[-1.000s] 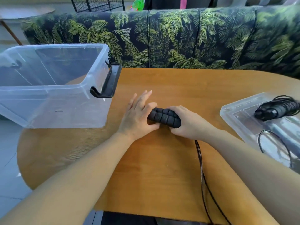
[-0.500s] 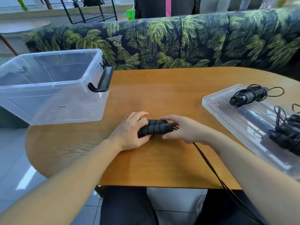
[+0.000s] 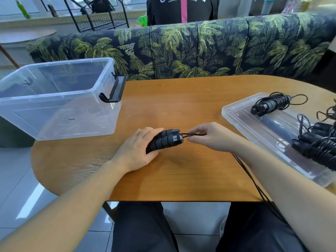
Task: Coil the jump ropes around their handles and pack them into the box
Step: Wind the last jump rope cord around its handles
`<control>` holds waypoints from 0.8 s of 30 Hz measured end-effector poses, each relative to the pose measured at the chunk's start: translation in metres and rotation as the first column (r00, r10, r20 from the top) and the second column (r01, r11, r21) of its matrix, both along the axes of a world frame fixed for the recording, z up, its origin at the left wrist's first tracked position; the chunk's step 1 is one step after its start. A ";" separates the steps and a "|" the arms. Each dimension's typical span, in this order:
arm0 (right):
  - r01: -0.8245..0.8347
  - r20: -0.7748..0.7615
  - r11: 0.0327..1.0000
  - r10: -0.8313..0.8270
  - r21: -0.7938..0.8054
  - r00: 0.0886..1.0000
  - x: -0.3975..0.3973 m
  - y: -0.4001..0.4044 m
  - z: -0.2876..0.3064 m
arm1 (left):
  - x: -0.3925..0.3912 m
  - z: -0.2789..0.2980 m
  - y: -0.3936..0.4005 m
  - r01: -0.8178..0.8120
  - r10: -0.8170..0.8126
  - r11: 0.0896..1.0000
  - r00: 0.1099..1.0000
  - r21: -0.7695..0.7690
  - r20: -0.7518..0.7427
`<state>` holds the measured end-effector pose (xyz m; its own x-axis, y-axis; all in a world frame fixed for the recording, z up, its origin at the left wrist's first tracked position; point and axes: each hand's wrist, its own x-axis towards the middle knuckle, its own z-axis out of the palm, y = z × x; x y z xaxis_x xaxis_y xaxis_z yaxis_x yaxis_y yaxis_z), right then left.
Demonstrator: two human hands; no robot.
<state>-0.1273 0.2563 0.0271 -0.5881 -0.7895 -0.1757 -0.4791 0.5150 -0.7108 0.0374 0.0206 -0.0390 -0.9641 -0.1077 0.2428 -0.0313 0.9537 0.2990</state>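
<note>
Left hand (image 3: 135, 151) grips both handles (image 3: 166, 140) near the counter's (image 3: 181, 106) front edge. Right hand (image 3: 209, 136) pinches the cord (image 3: 189, 134) beside them.

Both forearms bare to the frame edge, no sleeves visible. Left hand (image 3: 135, 151) and right hand (image 3: 211, 136) bare: no gloves, rings, watch or wristbands seen. Fingernails short and unpainted as far as visible. Dark trousers (image 3: 145, 228) cover both thighs, plain navy-black fabric with soft folds, no markings. Upper body out of view.
</note>
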 end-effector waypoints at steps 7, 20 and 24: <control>0.067 0.154 0.995 -0.056 -0.067 0.986 -0.004 0.018 0.004 | 0.009 0.006 0.000 0.026 -0.034 0.994 0.996 0.108 0.082; 0.300 0.511 0.920 -0.138 -0.250 0.848 -0.017 0.028 0.021 | -0.003 0.024 0.034 0.003 -0.135 0.722 0.981 0.692 0.136; 0.347 0.563 0.915 -0.179 -0.207 0.807 -0.019 0.031 0.025 | -0.004 0.032 0.046 -0.014 -0.125 0.673 0.983 0.739 0.132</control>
